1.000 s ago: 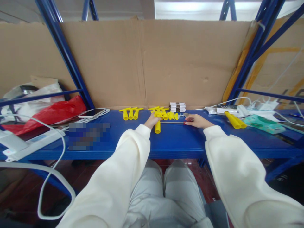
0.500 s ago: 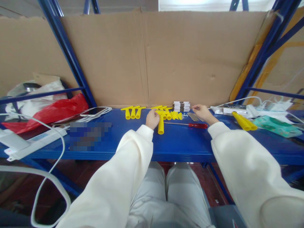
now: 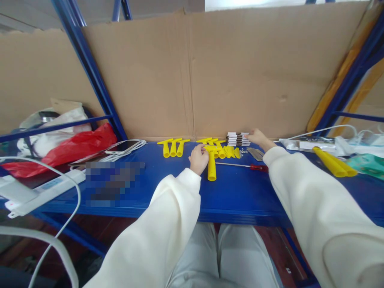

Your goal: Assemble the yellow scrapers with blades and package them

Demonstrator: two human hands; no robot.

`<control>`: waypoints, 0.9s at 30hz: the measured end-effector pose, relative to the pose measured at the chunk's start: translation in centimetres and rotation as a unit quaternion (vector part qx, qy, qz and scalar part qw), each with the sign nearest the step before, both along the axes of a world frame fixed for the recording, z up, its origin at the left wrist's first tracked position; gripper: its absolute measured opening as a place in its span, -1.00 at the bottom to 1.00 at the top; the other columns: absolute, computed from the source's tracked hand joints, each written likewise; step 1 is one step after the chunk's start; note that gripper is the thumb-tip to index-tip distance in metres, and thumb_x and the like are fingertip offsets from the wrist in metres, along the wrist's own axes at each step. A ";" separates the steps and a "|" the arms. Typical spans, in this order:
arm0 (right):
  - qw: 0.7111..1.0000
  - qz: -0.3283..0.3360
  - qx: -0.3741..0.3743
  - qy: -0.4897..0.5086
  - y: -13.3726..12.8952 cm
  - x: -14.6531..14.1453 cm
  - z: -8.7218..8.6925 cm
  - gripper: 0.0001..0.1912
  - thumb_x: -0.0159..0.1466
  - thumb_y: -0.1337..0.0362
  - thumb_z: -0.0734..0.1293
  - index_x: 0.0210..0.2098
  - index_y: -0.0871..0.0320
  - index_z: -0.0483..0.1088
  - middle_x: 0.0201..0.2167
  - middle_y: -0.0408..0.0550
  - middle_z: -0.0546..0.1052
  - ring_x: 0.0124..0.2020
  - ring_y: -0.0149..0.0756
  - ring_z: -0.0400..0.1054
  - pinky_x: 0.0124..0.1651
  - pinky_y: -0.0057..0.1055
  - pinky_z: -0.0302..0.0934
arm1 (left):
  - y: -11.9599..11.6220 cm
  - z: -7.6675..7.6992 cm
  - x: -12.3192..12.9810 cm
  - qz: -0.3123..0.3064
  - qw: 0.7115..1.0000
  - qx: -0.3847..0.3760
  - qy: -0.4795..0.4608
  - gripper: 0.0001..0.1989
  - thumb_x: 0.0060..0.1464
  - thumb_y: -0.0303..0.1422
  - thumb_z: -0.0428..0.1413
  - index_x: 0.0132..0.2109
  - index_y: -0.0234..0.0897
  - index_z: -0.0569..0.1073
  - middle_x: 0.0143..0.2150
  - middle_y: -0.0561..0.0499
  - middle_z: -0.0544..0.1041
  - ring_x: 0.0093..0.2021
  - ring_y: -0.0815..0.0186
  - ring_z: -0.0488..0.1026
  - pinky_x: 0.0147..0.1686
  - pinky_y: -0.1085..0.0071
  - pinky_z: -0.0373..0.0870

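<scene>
On the blue table (image 3: 237, 196) lies a yellow plastic T-shaped tube (image 3: 211, 171), the left hand (image 3: 199, 159) bending its fingers by the crossbar; the right hand (image 3: 259, 139) reaches stacked white-and-brown packets (image 3: 238, 139). Whether either grips, I can't tell.

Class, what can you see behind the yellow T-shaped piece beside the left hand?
Behind the yellow T-shaped piece are more yellow pieces; its crossbar partly covers them, so their hidden parts cannot be seen.

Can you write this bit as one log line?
left hand: at yellow T-piece | right hand: at white stack | red-handled screwdriver: on blue table
</scene>
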State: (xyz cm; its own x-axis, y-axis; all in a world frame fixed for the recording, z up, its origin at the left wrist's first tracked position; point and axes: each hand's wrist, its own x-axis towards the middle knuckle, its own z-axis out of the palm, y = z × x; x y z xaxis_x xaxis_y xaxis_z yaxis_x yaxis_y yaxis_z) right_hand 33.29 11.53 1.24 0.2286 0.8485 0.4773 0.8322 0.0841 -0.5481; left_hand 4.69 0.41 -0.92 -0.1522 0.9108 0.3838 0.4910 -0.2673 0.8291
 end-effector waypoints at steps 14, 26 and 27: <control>0.983 -0.135 -0.118 -0.027 -0.6 -4.3 0.9 -0.64 0.26 0.10 0.29 -0.06 0.15 0.52 -0.02 0.24 0.55 0.07 0.09 0.41 0.11 0.09 0.18 | -0.4 0.0 0.1 -0.002 0.999 0.001 0.042 -0.67 0.08 -0.54 0.05 -0.03 -0.23 0.51 -0.01 -0.09 0.56 0.02 0.17 0.47 0.14 0.16 0.30; 0.983 -0.169 0.051 0.042 -1.5 -3.6 0.7 -0.69 0.23 0.22 0.28 -0.07 0.16 0.45 -0.04 0.21 0.50 0.06 0.08 0.36 0.11 0.15 0.13 | -0.5 0.3 0.1 0.011 0.999 0.015 0.047 -0.66 0.05 -0.56 0.04 -0.04 -0.26 0.52 -0.04 -0.09 0.58 0.00 0.19 0.50 0.10 0.23 0.34; 0.982 -0.159 0.081 0.061 -1.6 -3.3 0.8 -0.68 0.23 0.21 0.28 -0.05 0.16 0.44 -0.04 0.20 0.49 0.06 0.08 0.35 0.11 0.13 0.15 | -0.5 0.4 0.1 0.012 0.999 0.017 0.043 -0.66 0.04 -0.56 0.04 -0.04 -0.28 0.52 -0.06 -0.10 0.59 -0.01 0.18 0.50 0.09 0.23 0.34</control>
State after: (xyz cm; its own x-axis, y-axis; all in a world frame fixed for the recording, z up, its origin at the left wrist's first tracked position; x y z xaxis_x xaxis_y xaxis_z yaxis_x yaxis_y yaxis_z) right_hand 29.98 9.98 2.03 0.5334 0.6411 0.5518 0.7590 -0.0748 -0.6468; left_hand 4.80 -0.13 -0.53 -0.1393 0.8938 0.4262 0.5669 -0.2809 0.7744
